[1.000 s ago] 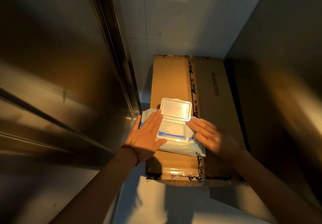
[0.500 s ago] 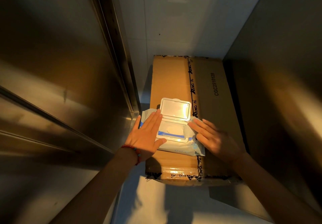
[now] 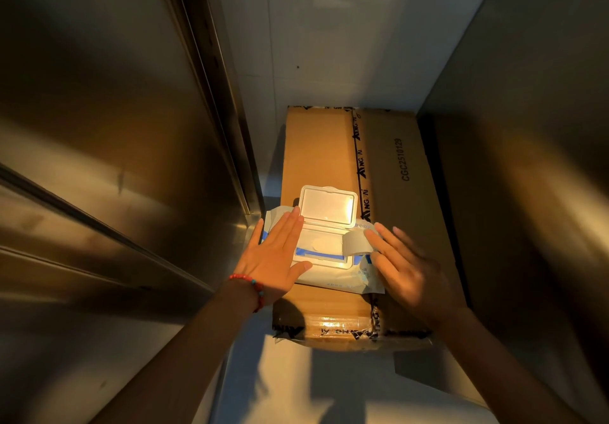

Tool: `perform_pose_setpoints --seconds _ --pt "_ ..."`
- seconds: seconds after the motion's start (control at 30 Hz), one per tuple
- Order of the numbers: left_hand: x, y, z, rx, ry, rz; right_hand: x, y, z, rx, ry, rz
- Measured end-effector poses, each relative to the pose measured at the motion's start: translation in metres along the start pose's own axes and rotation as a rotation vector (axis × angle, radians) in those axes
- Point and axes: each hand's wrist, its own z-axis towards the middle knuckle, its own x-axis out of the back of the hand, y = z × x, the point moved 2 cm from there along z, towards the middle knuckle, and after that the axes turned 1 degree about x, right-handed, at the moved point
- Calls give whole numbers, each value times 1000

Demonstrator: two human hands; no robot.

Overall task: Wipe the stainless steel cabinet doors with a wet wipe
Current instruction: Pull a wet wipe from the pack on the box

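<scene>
Two hands meet over a wipe pack (image 3: 333,278) lying on a box (image 3: 389,159). Left hand (image 3: 275,255) rests flat on the pack's left part, fingers (image 3: 286,225) straight and close together, tips beside the left edge of the raised lid (image 3: 328,206); the thumb lies along the near edge of the white opening frame. A red bead bracelet (image 3: 255,286) circles that wrist. Right hand (image 3: 408,268) lies over the pack's right part, fingers (image 3: 387,242) extended and slightly spread. At their tips a grey flap (image 3: 354,242), peeled back from the opening, curls toward the right; whether the fingers pinch it or merely touch it cannot be told, as the hand is motion-blurred. Between the two sets of fingers the opening shows a pale wipe (image 3: 319,244) with a blue strip just below it. Beyond the fingertips the box top runs on, bearing printed tape and a code. Left of the left hand stands a steel door (image 3: 99,126); right of the right hand, a second steel panel (image 3: 527,159). Below the wrists lies pale floor (image 3: 296,390).
</scene>
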Motion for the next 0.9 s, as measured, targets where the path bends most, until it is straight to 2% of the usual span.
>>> perform_pose_setpoints --seconds 0.2,0.57,0.73,0.9 --pt "2 1 -1 2 0 -17 2 -12 22 -66 54 33" --pt "2 3 -1 4 0 24 6 -39 46 -66 -73 32" --pt "2 4 -2 3 6 44 -3 -54 54 -110 -68 108" --pt "0 3 -2 -12 41 72 -17 -63 59 -162 -139 204"
